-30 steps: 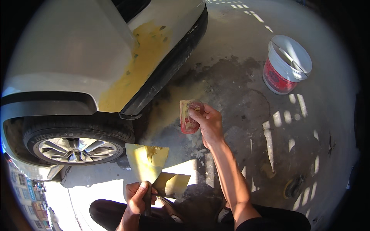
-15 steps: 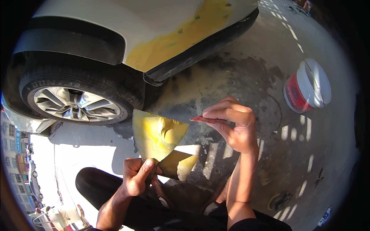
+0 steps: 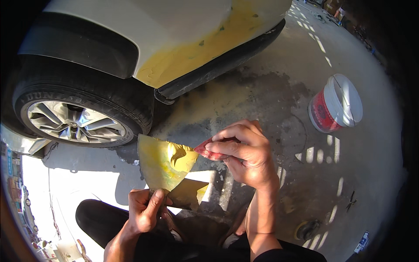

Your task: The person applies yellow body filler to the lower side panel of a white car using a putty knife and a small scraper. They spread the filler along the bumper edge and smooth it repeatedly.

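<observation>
My left hand (image 3: pixel 145 208) grips the lower corner of a fan-shaped putty board (image 3: pixel 152 168), thumb on top. A mound of yellow body filler (image 3: pixel 182 158) lies toward the board's right edge. Between thumb and fingers, my right hand (image 3: pixel 251 157) pinches a red spreader (image 3: pixel 214 149), whose tip meets the filler at that edge. Beyond both hands, a pale car panel (image 3: pixel 174 26) carries a broad patch of yellow filler (image 3: pixel 196 50) with a few small dark spots. Black trim (image 3: pixel 222 61) runs along the panel's lower edge.
A car wheel (image 3: pixel 78 122) stands at the left. On the concrete floor (image 3: pixel 279 96) at the right sits a white and red bucket (image 3: pixel 325 111) with a wire handle. A round dark object (image 3: pixel 307 229) and pliers-like tool (image 3: pixel 351 201) lie nearer me.
My right hand has moved down and left, turning the spreader so its flat red face shows and its tip reaches the filler. The whole view has shifted slightly.
</observation>
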